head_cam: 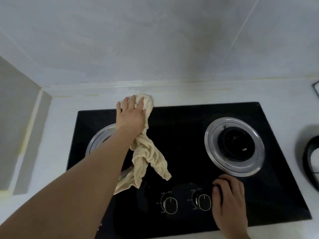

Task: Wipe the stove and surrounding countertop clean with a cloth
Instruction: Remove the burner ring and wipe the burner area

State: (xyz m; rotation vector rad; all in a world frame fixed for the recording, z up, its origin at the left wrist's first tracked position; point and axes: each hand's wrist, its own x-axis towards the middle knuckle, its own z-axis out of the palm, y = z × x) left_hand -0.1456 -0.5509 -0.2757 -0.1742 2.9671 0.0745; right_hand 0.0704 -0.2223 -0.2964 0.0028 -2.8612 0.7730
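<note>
Pressing a crumpled beige terry cloth (146,152) flat-fingered against the white countertop (189,94) behind the black glass stove (181,131), the left hand (131,114) trails the cloth's loose tail back under its forearm, which hides most of one steel burner ring (96,140). The right hand (229,200) rests with curled fingers on the glass by two knobs.

Soft, dim, diffuse light, cool grey cast. Glossy black stove (181,144) is reflecting faintly, no harsh glare. Wall (155,40) is showing a dark smudgy shadow. Wide-angle is bending the edges; overall frame is looking soft, slightly blurred.
</note>
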